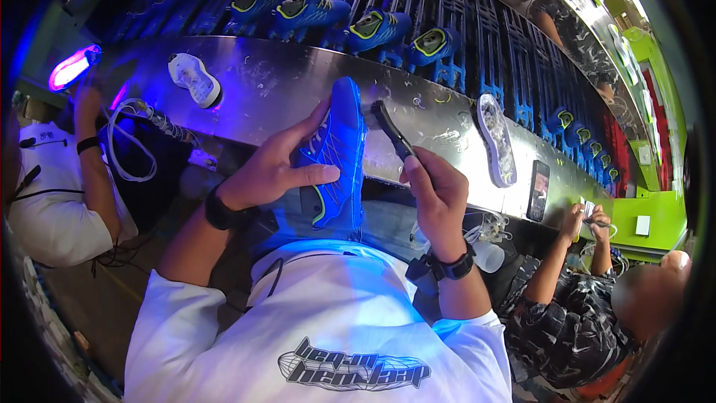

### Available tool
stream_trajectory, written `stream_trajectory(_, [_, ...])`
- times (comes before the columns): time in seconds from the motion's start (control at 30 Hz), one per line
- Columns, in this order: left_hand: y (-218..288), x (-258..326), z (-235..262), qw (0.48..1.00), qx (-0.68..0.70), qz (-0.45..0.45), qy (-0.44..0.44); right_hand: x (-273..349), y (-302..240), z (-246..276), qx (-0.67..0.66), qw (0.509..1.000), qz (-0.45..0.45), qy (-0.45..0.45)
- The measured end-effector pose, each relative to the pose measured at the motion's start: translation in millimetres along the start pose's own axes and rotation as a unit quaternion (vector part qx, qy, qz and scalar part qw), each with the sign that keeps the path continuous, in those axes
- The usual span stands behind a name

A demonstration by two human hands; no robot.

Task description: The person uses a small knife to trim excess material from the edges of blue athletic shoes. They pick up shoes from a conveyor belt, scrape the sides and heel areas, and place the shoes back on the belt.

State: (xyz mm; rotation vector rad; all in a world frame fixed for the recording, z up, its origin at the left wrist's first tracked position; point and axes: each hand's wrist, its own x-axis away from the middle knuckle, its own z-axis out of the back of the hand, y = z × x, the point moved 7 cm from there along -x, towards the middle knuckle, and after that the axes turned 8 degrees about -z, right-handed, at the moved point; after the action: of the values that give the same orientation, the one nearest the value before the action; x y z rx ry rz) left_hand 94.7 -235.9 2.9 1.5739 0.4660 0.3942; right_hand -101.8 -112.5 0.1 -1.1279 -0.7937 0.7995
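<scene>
My left hand [274,166] grips a blue shoe upper [337,151] with yellow-green trim, holding it upright against the edge of the steel bench [298,82]. My right hand [436,192] holds a dark brush [391,129] whose head rests by the shoe's right side. Both wrists wear black bands. Blue light falls on the shoe and on my white shirt.
A conveyor [447,22] behind the bench carries several blue shoes [377,28]. A white sole [194,78] and a clear sole [497,138] lie on the bench, with a phone [537,190] at right. Seated co-workers flank me: white sleeve [52,201] left, patterned shirt [574,328] right.
</scene>
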Motion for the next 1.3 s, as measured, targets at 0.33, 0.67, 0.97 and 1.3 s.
stream_trajectory(0.33, [6.4,-2.3,10.6,0.999,0.011,0.031,0.025,9.7,-1.9,2.6,0.014,0.997,0.067,-0.045])
stream_trajectory(0.67, [6.1,-9.1,22.1,0.993,0.081,0.028,0.076,18.5,-8.0,1.6,0.076,0.99,0.084,-0.082])
stream_trajectory(0.97, [-0.7,-11.8,37.7,0.987,0.106,0.043,0.112,17.9,-11.0,2.8,0.081,0.99,0.074,-0.092])
stream_trajectory(1.3, [5.0,-18.6,39.2,0.99,0.082,0.026,0.109,8.9,-24.2,-6.8,0.143,0.983,0.095,-0.065])
